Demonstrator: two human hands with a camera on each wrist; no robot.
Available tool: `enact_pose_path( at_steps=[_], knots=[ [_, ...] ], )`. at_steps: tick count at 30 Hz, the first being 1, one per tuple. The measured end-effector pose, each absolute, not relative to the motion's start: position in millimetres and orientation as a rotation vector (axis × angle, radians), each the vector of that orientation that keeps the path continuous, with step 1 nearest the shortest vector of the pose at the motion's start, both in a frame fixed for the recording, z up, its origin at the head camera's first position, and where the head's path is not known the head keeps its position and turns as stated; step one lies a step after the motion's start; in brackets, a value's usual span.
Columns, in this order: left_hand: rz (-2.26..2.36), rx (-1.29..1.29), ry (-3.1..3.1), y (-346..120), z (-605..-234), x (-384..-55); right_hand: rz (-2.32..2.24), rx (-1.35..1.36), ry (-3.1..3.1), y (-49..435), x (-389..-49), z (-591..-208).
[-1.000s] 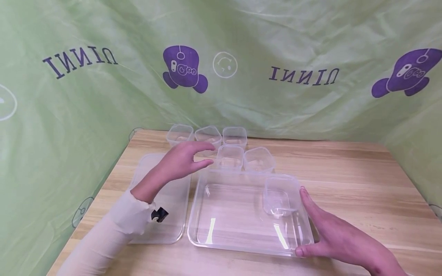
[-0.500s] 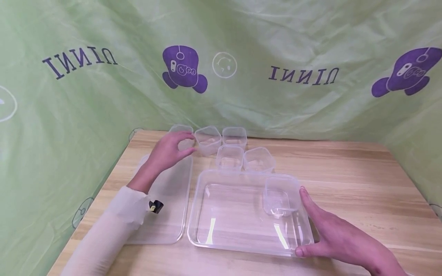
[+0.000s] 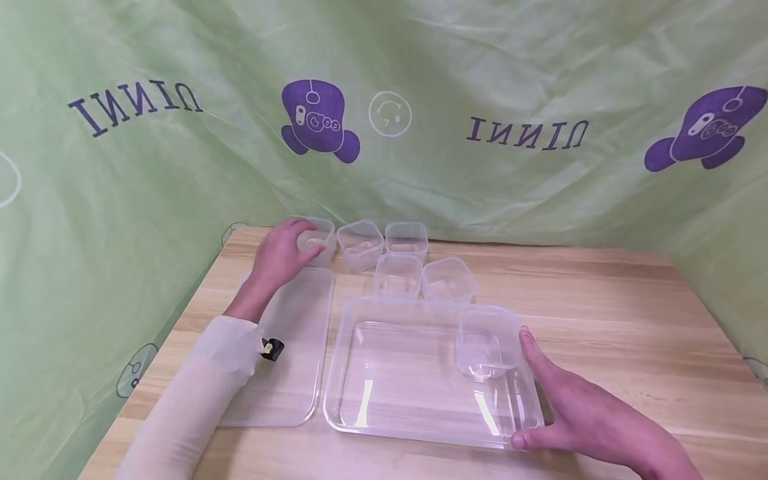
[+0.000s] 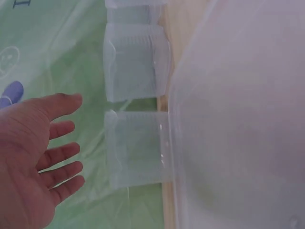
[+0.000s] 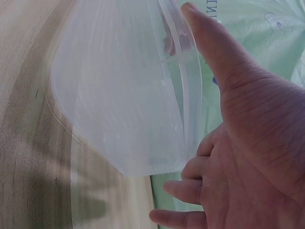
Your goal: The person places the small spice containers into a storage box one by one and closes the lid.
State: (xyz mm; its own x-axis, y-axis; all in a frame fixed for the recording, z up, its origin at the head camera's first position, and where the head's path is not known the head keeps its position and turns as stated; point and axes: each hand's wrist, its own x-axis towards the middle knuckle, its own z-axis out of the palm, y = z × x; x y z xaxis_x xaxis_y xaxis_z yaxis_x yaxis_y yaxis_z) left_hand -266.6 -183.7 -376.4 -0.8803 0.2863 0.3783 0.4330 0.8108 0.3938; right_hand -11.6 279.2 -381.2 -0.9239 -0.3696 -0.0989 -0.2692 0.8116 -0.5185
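My left hand (image 3: 279, 252), its fingers spread, hovers beside and above the leftmost small clear plastic container (image 3: 323, 252) at the back of the table. In the left wrist view a gap separates that hand (image 4: 28, 152) from the small container (image 4: 138, 150). My right hand (image 3: 585, 407) touches the right side of the large clear plastic box (image 3: 420, 435), thumb at the near corner and fingers along the side. The right wrist view shows the box wall (image 5: 119, 95) close to that hand's relaxed fingers. One small container (image 3: 487, 340) stands inside the box, at its back right.
More small clear containers stand behind the box: two in the back row (image 3: 362, 247) and two nearer ones (image 3: 449, 280). A flat, translucent rectangular lid (image 3: 291, 387) lies left of the box, under my left forearm. Green printed fabric (image 3: 480, 193) hangs around the wooden table (image 3: 630, 320).
My left hand has moved left and away from me, from above the middle containers to the leftmost one. The right hand and the large box have stayed in place.
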Motion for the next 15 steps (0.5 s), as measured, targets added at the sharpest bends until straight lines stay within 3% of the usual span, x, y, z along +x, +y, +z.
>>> enact_pose_path(
  at_steps=[15],
  knots=[
    [-0.767, -0.433, -2.835, -200, -392, -280, -0.793, -0.497, 2.802, 280, -11, -382]
  ],
)
